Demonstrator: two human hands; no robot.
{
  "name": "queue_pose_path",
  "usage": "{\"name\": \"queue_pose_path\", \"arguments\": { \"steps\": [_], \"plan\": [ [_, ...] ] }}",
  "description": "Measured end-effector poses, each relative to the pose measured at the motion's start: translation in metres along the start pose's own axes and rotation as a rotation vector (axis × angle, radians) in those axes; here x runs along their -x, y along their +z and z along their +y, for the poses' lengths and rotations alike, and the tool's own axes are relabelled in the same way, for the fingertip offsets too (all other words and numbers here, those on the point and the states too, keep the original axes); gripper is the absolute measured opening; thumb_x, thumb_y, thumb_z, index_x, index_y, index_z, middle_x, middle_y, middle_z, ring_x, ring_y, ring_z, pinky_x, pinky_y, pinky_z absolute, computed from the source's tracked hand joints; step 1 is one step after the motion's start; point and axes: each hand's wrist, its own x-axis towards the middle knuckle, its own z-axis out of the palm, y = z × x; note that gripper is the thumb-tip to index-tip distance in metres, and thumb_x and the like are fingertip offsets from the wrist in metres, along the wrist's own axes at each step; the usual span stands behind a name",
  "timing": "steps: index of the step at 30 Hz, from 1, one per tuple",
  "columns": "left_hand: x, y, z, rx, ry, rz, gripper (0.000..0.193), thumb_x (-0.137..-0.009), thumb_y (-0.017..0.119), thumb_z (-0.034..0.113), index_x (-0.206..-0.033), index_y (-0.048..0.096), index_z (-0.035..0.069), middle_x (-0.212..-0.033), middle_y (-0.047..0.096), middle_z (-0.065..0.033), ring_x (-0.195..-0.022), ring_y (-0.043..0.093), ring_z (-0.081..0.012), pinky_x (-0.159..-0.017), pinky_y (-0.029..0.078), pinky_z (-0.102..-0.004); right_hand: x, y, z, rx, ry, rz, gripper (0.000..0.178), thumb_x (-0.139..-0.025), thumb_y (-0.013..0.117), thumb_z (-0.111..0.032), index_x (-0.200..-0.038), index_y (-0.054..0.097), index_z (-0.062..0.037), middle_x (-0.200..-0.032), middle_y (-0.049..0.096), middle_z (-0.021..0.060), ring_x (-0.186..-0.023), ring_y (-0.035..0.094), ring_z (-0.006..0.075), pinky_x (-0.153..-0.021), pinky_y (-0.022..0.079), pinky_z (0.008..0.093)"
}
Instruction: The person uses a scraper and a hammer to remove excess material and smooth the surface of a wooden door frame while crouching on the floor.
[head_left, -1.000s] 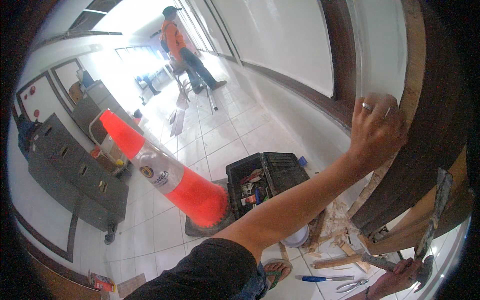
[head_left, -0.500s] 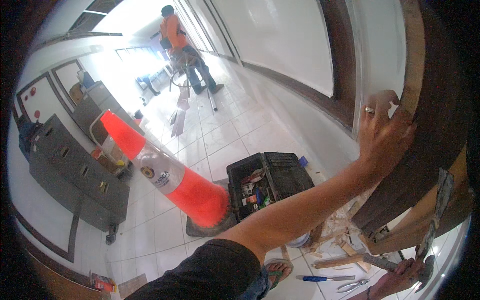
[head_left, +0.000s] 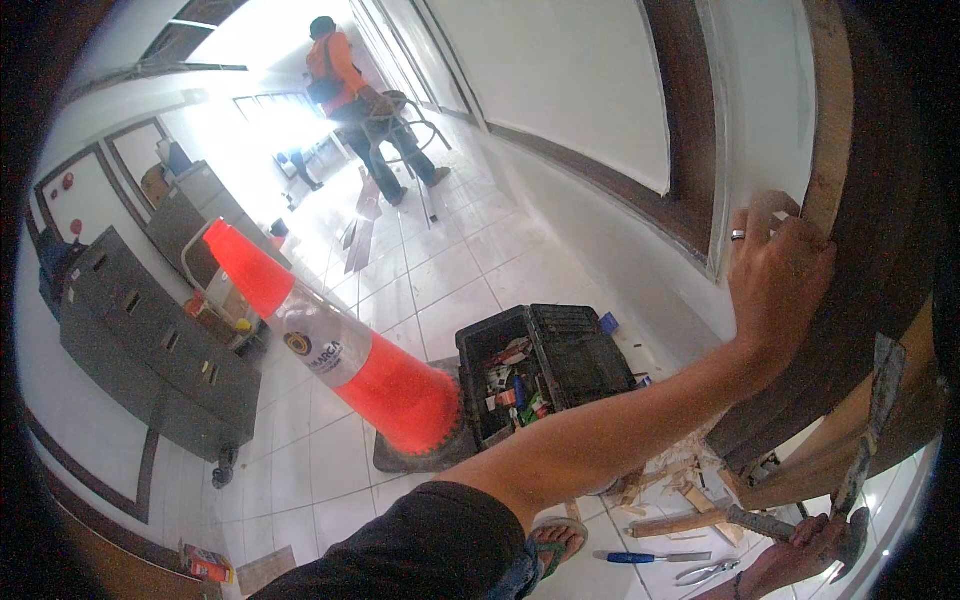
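My left hand (head_left: 778,282), a ring on one finger, reaches up to the right, its fingers curled over the edge of a dark brown wooden door frame (head_left: 870,200) where it meets the white wall. At the lower right, my right hand (head_left: 800,552) grips a grey flat metal bar (head_left: 880,400). The bar rises along the broken lower part of the frame. Splintered wood pieces (head_left: 665,505) lie on the floor below.
An open black toolbox (head_left: 540,370) full of tools sits beside an orange traffic cone (head_left: 350,360). A blue-handled tool (head_left: 650,556) and pliers (head_left: 705,573) lie on the tiles. Grey cabinets (head_left: 150,350) line the left wall. A person in orange (head_left: 340,70) stands down the corridor.
My left hand has slid slightly lower along the frame edge. The person in orange has shifted position down the corridor.
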Motion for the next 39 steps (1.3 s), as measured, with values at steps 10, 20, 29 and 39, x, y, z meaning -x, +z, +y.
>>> {"name": "queue_pose_path", "arguments": {
  "steps": [10, 20, 29, 39],
  "plan": [
    [0.001, 0.007, 0.004, 0.062, -0.084, 0.001, 0.017, -0.075, 0.069, 0.010, -0.084, 0.057, 0.004, -0.110, 0.050, -0.0103, -0.099, 0.054, -0.0367, -0.082, 0.047, -0.0470, 0.001, 0.002, -0.004, -0.044, 0.016, 0.008, 0.029, -0.092, 0.060, -0.029, -0.099, 0.056, -0.0014, -0.062, 0.036, -0.0033, -0.049, 0.031, 0.0034, -0.044, 0.026, 0.0190],
    [0.004, 0.007, 0.000, -0.008, 0.025, 0.029, 0.022, -0.076, 0.065, 0.006, -0.095, 0.054, 0.004, -0.112, 0.049, -0.0139, -0.095, 0.057, -0.0377, -0.078, 0.050, -0.0478, 0.000, 0.002, -0.008, -0.065, -0.030, 0.101, 0.024, -0.091, 0.062, -0.027, -0.090, 0.058, -0.0038, -0.061, 0.034, -0.0034, -0.051, 0.031, 0.0032, -0.044, 0.024, 0.0205],
    [0.005, 0.003, 0.003, -0.005, 0.002, -0.026, 0.019, -0.075, 0.070, 0.010, -0.089, 0.056, 0.006, -0.111, 0.050, -0.0112, -0.087, 0.060, -0.0322, -0.074, 0.052, -0.0454, -0.001, -0.003, -0.006, -0.075, 0.011, 0.007, 0.026, -0.091, 0.062, -0.027, -0.098, 0.058, -0.0021, -0.062, 0.036, -0.0038, -0.052, 0.031, 0.0032, -0.045, 0.024, 0.0189],
    [0.004, 0.015, -0.002, -0.023, 0.010, 0.058, 0.015, -0.075, 0.067, 0.008, -0.085, 0.056, 0.004, -0.110, 0.050, -0.0099, -0.093, 0.056, -0.0343, -0.074, 0.050, -0.0461, -0.003, -0.001, -0.005, -0.041, -0.055, 0.048, 0.029, -0.087, 0.067, -0.026, -0.101, 0.058, -0.0026, -0.073, 0.047, -0.0003, -0.056, 0.038, 0.0055, -0.046, 0.028, 0.0191]
  ]
}}
